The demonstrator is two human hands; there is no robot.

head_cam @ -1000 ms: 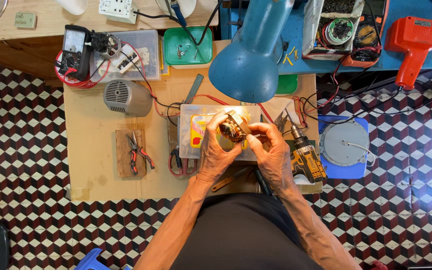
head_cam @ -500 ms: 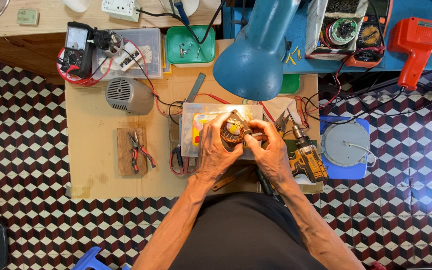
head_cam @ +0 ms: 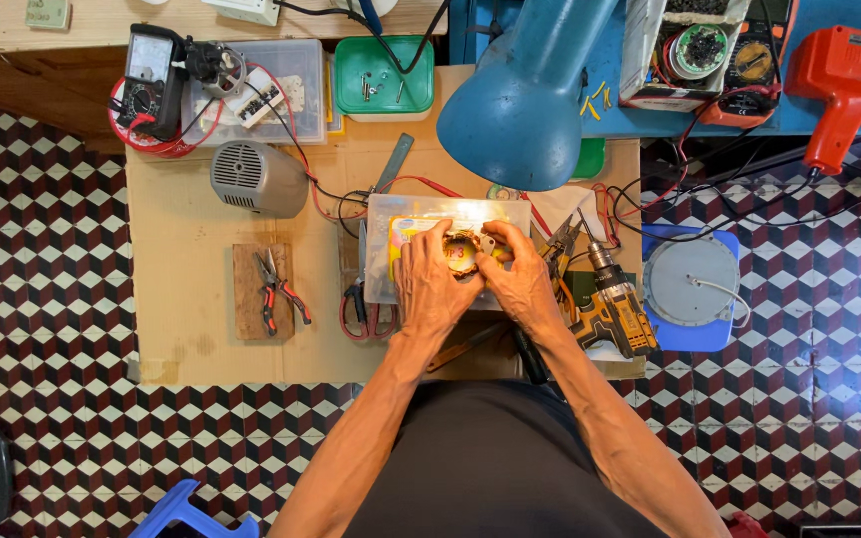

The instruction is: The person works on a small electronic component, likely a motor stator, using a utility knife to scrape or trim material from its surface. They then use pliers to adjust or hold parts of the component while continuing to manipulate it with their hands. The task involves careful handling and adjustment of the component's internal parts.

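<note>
Holding a small copper-wound motor part (head_cam: 462,253) in both hands over a low cardboard-topped table (head_cam: 186,249).

The left hand (head_cam: 430,284) and right hand (head_cam: 522,279) are both closed around the motor part, fingers wrapped on its sides, and it sits between them just above a clear plastic box (head_cam: 391,214) lit by the blue desk lamp (head_cam: 525,95). Red-handled scissors (head_cam: 363,309) lie just left of the left hand, and a yellow and black cordless drill (head_cam: 612,309) lies just right of the right hand. Farther left, red-handled pliers (head_cam: 276,289) rest on a small wooden block (head_cam: 246,324), with a grey motor housing (head_cam: 256,179) above them. A green tray (head_cam: 383,75) of small metal parts and a multimeter (head_cam: 151,75) sit at the far edge of the table. An orange power tool (head_cam: 839,75) lies on the blue bench to the right.
</note>
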